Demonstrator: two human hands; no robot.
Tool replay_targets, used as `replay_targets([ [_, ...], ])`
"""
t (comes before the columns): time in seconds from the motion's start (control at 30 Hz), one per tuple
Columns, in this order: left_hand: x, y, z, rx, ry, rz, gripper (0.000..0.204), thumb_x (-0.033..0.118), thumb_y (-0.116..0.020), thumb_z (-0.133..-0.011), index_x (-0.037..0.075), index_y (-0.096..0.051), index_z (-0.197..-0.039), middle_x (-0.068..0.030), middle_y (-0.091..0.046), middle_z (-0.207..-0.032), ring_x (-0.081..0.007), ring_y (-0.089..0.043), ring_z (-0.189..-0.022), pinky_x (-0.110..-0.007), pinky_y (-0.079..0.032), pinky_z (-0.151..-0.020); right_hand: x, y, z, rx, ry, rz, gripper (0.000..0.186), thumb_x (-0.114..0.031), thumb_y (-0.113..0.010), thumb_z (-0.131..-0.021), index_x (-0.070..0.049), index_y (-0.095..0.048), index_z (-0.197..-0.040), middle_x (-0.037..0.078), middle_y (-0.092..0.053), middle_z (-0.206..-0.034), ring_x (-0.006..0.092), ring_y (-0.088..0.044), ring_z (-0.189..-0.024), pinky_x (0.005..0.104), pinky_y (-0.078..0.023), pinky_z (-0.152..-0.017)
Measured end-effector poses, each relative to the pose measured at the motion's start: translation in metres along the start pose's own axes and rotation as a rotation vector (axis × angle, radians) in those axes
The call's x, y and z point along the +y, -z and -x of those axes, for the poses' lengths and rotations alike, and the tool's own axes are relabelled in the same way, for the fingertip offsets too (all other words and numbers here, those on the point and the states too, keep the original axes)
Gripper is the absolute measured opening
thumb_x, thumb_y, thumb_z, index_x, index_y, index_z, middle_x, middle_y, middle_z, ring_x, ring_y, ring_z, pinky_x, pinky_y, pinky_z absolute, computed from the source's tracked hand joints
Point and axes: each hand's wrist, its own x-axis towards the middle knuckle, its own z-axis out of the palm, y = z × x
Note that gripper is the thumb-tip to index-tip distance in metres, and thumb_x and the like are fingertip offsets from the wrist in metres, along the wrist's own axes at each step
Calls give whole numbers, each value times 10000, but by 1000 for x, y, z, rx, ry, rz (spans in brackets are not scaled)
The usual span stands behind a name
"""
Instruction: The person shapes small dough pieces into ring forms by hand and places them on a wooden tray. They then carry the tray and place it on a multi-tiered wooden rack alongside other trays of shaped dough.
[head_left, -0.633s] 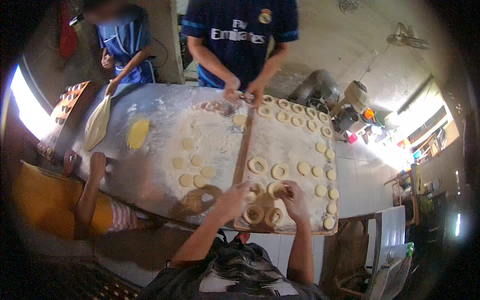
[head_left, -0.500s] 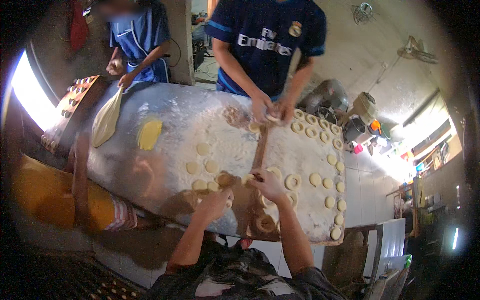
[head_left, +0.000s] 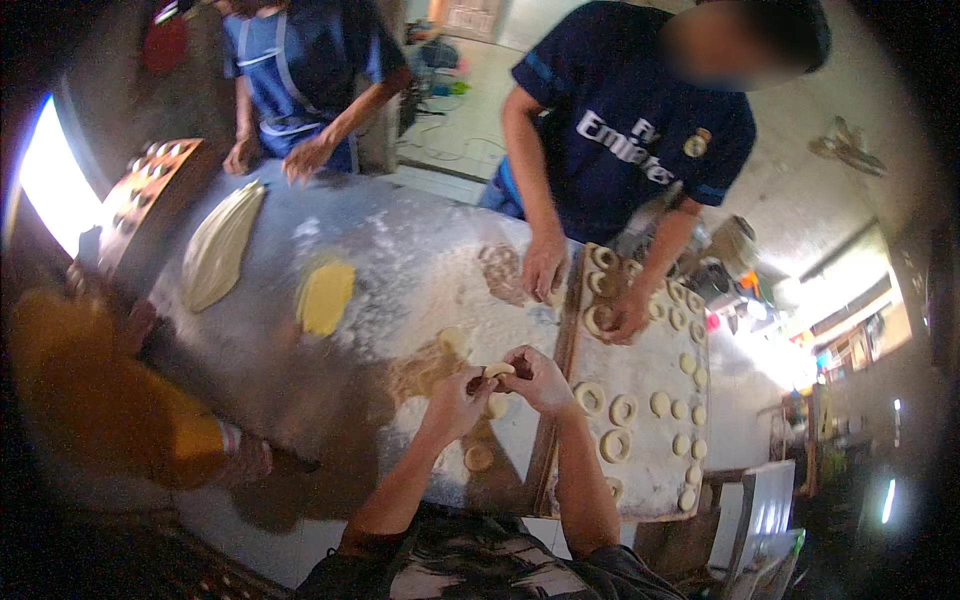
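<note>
Between my two hands, just above the floured table, is a small pale dough piece (head_left: 498,370). My left hand (head_left: 460,402) pinches its left side, and the fingers of my right hand (head_left: 538,381) grip the other side. Whether a hole goes through it is hard to tell. Close below my hands lie round dough discs (head_left: 479,458), and another dough disc (head_left: 452,340) rests beyond them. To the right of my right hand, a floured wooden board holds several dough rings (head_left: 616,446) and, along its far right side, plain dough balls (head_left: 660,404).
Across the table, a co-worker's hand (head_left: 628,315) touches a ring on the board (head_left: 650,480); their other hand (head_left: 545,265) is over the table. A long dough slab (head_left: 222,247) and yellow dough (head_left: 326,298) lie left. Someone in orange (head_left: 110,390) is at my left.
My hands were apart; they have come together on one dough piece. The opposite co-worker's hands have separated, one onto the board. The far-left co-worker has let go of the long slab.
</note>
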Motion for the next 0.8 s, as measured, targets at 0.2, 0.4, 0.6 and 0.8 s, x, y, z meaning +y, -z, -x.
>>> replay_targets([
  [0.2, 28, 5, -13, -16, -136, 230, 219, 65, -731, -805, -18, -658, -994, -166, -654, -871, -268, -671, -798, -369, -531, -727, -29, -8, 13, 232, 226, 341, 528, -39, -712, -800, -57, -446, -1256, 75, -592, -1012, 198, -616, -940, 359, -518, -813],
  [0.4, 33, -21, -12, 226, -304, -235, 361, -67, -602, -783, -1, -525, -1129, -116, -573, -915, -271, -590, -850, -395, -480, -830, -6, -21, 21, 19, 274, -631, 613, -47, -671, -833, -78, -438, -1398, 72, -618, -1050, 198, -615, -994, 367, -519, -858],
  [0.6, 47, -46, 0, -96, -171, 1055, 450, 38, -592, -901, 32, -371, -1294, -63, -525, -845, -202, -562, -792, -370, -490, -756, -13, 6, 71, -109, 210, -1098, 514, -154, -618, -905, -39, -448, -1376, 20, -585, -875, 146, -554, -837, 296, -424, -782],
  [0.8, 70, -78, 19, -87, -250, 898, 238, 178, -490, -1012, 68, -436, -1216, -20, -482, -810, -121, -497, -737, -286, -437, -701, -30, 17, 117, 220, 292, -218, 555, -332, -534, -999, -112, -352, -1474, -4, -498, -710, 137, -482, -625, 284, -425, -623],
])
